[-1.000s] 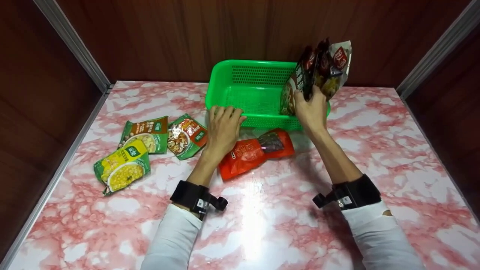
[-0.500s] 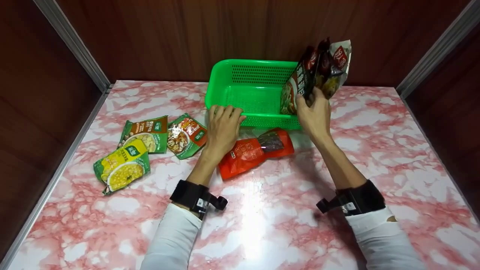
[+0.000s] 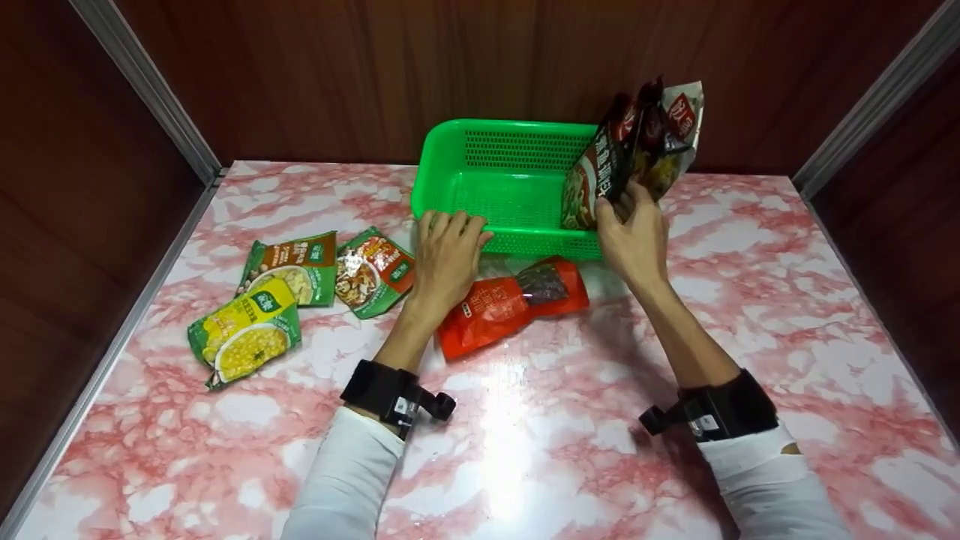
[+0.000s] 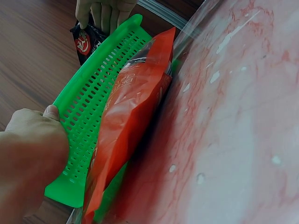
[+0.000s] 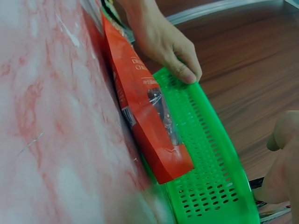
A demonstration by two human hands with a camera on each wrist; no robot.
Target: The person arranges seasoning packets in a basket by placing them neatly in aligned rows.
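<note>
My left hand (image 3: 450, 259) grips the front rim of a green plastic basket (image 3: 517, 129), fingers over the edge and thumb on the outside in the left wrist view. At the basket's right end my right hand (image 3: 637, 240) pinches a black food packet (image 3: 585, 187) with a bowl picture and white characters. That packet stands upright, leaning right, its lower part inside the basket. Beside it stand more upright packets, one dark (image 3: 652, 127) and one with a white top and red label (image 3: 682, 112). A red pouch (image 3: 487, 311) with a clear window lies before the basket.
Left of the basket lie a yellow-green corn packet (image 3: 251, 330), a brown-green packet (image 3: 300, 266) partly under it, and a red-green packet (image 3: 373, 274). A dark wood panel (image 3: 337, 75) rises behind the marbled table (image 3: 525, 450), with metal posts at both back corners.
My right hand has shifted slightly right and toward me, and the black packet's top has moved a little to the right. The left hand and the basket have stayed in place.
</note>
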